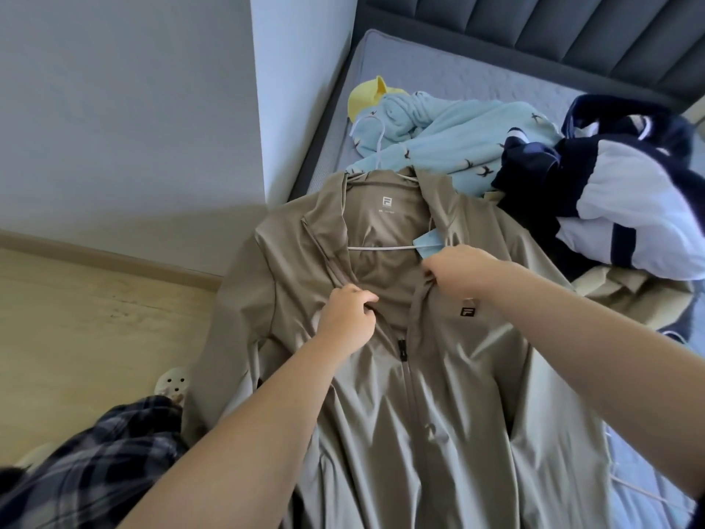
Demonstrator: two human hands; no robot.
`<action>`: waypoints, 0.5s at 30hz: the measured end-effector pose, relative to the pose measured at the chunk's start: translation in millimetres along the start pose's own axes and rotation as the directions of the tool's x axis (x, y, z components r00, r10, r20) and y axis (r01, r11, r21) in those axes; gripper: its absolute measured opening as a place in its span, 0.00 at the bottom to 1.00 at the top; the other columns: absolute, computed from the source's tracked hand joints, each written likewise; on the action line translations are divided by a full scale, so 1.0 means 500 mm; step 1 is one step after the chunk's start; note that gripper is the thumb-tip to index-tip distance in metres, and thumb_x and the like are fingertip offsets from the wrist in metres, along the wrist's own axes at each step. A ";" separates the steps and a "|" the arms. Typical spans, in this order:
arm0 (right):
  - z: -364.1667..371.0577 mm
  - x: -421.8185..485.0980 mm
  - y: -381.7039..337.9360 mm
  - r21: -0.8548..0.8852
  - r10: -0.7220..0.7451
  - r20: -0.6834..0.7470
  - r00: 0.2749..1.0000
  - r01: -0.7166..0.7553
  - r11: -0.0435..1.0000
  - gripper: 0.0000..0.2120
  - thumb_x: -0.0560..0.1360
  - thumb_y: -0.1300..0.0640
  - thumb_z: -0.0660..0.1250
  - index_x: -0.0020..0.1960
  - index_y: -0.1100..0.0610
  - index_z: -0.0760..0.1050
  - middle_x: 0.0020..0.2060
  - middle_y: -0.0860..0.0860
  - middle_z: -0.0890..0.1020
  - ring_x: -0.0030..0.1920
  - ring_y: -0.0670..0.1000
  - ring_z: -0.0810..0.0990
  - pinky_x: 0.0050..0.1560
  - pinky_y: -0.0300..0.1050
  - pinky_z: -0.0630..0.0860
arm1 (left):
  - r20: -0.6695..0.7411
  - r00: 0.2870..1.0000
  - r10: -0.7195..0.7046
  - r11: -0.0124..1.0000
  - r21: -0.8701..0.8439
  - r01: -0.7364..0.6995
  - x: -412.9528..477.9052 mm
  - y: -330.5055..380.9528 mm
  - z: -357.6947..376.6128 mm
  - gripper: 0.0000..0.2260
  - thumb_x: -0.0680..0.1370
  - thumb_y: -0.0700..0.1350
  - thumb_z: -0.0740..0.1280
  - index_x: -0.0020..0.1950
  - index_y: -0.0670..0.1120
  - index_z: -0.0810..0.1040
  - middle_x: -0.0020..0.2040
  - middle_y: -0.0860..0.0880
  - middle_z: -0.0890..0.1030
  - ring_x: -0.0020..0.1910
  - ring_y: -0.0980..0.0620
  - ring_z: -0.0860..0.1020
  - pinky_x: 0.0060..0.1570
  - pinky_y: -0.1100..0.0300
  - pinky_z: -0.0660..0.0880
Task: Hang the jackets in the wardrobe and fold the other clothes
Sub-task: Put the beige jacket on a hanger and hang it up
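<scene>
We had the thin, glossy tan zip-front jacket (pixel 438 376) spread face up on the grey quilted bed (pixel 438 74), its hem trailing over the near edge toward us. A white wire hanger (pixel 381 247) sat inside the shoulders, its hook reaching up past the collar. Our left hand (pixel 345 322) pinched the left front panel beside the zip, fingers curled into the cloth; our right hand (pixel 456 271) gripped the opposite front edge near the collar, just under a pale blue tag (pixel 429 244). The black zip slider (pixel 401 348) stood a little below both hands, the upper front open.

The fabric looked light, limp and slippery, so we judged it would slide off the hanger if lifted by the cloth; the hook seemed the safer place to carry it. Behind it lay a light blue fleece garment with dark bird prints (pixel 457 143) and a navy and white jacket (pixel 629 192), untouched.
</scene>
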State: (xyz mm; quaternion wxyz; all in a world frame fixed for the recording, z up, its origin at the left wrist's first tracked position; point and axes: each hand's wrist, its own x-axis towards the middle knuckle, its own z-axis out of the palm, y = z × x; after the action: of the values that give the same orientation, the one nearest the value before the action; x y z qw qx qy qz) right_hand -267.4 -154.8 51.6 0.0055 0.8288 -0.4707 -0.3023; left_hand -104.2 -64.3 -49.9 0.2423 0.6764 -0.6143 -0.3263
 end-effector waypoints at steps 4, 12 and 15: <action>-0.024 -0.003 -0.023 -0.283 -0.056 -0.040 0.998 0.043 0.958 0.13 0.74 0.69 0.58 0.53 0.57 0.74 0.47 0.51 0.76 0.49 0.56 0.77 0.39 0.46 0.69 | 0.085 0.994 -0.066 0.946 -0.310 0.089 0.000 0.047 0.012 0.18 0.77 0.38 0.59 0.66 0.46 0.76 0.61 0.49 0.79 0.61 0.51 0.75 0.58 0.64 0.68; -0.022 -0.005 -0.012 -0.409 -0.403 -0.335 0.852 0.253 0.877 0.11 0.70 0.68 0.58 0.48 0.54 0.71 0.46 0.50 0.76 0.51 0.54 0.73 0.50 0.42 0.67 | 0.163 0.980 -0.112 0.782 -0.594 0.189 -0.001 0.078 0.047 0.10 0.77 0.41 0.65 0.58 0.45 0.79 0.41 0.51 0.80 0.32 0.56 0.76 0.26 0.71 0.68; -0.018 0.002 -0.006 -0.281 -0.312 -0.330 0.891 0.223 0.933 0.12 0.69 0.69 0.56 0.44 0.53 0.62 0.41 0.50 0.78 0.44 0.54 0.73 0.34 0.38 0.58 | 0.134 0.988 -0.076 0.792 -0.594 0.141 -0.004 0.086 0.047 0.05 0.75 0.43 0.69 0.40 0.48 0.80 0.27 0.57 0.77 0.27 0.61 0.73 0.28 0.72 0.67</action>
State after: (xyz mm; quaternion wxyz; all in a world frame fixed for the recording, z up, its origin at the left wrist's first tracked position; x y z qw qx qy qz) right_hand -260.2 -156.5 57.7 0.1502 0.9212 -0.3026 -0.1928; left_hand -150.5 -66.3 -34.2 0.3933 0.5810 -0.4507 -0.5519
